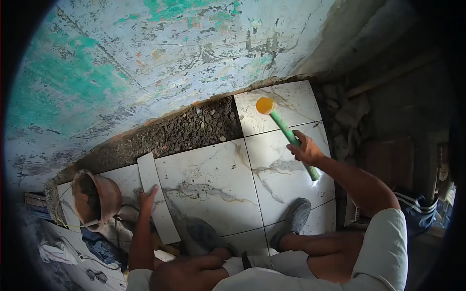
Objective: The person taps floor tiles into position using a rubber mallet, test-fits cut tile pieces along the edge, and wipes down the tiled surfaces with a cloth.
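Head view shows me crouched on the tiled floor [213, 179]. My right hand [306, 149] is clenched around the green handle of the rubber mallet [284, 127], its yellow head over the tile in the floor's far corner by the wall. My left hand [147, 199] presses flat on a narrow cut tile strip [156, 194] beside the mortar bucket [94, 199]. A hard blow near that edge could crack the tile or sink it unevenly.

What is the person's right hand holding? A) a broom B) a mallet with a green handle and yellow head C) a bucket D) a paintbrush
B: the right hand wraps the green handle of the mallet, its yellow head over the corner tile.
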`<state>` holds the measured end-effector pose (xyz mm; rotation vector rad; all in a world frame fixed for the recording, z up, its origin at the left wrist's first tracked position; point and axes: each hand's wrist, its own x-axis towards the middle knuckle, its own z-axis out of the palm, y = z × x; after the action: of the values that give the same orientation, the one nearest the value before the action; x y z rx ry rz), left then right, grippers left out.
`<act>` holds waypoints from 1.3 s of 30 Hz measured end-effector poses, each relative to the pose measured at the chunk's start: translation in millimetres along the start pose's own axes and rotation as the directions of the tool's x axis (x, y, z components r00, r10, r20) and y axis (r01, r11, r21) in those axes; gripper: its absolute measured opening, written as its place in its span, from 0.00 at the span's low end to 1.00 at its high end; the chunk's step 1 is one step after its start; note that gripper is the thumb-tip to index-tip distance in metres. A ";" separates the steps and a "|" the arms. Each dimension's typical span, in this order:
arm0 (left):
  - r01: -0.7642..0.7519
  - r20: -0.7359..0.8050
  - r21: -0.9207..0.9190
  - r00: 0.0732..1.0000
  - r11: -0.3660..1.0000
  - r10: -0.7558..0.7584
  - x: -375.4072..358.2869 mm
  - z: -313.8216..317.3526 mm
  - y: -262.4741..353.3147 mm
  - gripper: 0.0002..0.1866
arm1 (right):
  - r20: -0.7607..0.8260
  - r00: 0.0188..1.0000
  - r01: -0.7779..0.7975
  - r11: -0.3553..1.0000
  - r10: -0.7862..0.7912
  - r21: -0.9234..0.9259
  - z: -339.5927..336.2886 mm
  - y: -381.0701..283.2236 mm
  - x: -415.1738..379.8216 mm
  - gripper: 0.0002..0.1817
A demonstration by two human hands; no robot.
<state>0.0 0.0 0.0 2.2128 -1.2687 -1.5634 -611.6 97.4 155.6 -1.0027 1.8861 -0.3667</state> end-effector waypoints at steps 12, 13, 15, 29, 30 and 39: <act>-0.560 0.276 0.779 0.712 0.284 0.646 -47.2 109.5 127.6 0.35 | -0.224 0.964 0.108 0.983 -0.140 -0.150 1.8 58.1 40.3 0.25; -0.631 0.343 0.726 0.676 0.272 0.653 -49.3 146.6 153.7 0.34 | -0.213 0.964 0.141 0.983 -0.163 -0.115 5.2 51.3 54.1 0.26; -0.755 0.522 0.633 0.579 0.171 0.626 -39.7 216.7 204.5 0.34 | -0.201 0.963 0.171 0.983 -0.182 -0.069 9.4 37.8 70.8 0.26; -0.642 0.377 0.752 0.607 0.152 0.700 38.1 345.4 330.0 0.34 | -0.132 0.981 0.125 0.982 -0.144 -0.144 6.1 40.9 117.0 0.21; -0.641 0.381 0.754 0.606 0.145 0.698 38.3 345.9 331.8 0.34 | -0.146 0.980 0.111 0.983 -0.132 -0.143 2.4 41.2 117.6 0.21; -0.587 0.493 0.809 0.669 -0.011 0.556 26.4 349.2 358.9 0.42 | -0.072 0.992 0.116 0.979 -0.105 0.169 4.6 92.2 48.1 0.25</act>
<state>-483.8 -129.7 23.6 1.3563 -3.1929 -0.3506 -663.7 118.3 68.0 -0.9899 1.8233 -0.6233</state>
